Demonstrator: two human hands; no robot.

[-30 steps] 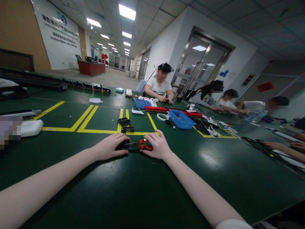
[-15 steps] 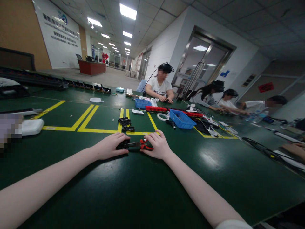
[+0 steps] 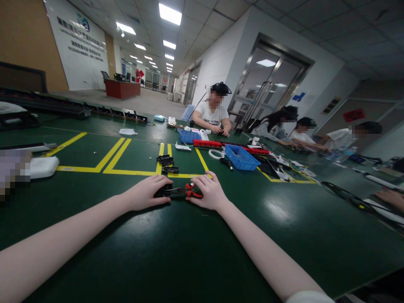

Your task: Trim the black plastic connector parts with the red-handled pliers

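Observation:
Both hands rest on the green table (image 3: 189, 244) with a tool between them. My right hand (image 3: 210, 193) grips red-handled pliers (image 3: 189, 191), whose metal jaws point left. My left hand (image 3: 145, 193) holds a small black part (image 3: 160, 192) against the table, and the jaws reach into it. Several more black parts (image 3: 166, 163) lie in a loose pile just beyond the hands, on the yellow tape lines.
A blue bin (image 3: 240, 158) and white tape ring (image 3: 215, 154) sit far right; another blue bin (image 3: 187, 136) and red trays (image 3: 206, 144) lie further back. A white case (image 3: 41, 166) rests at left. Several people work along the far and right sides.

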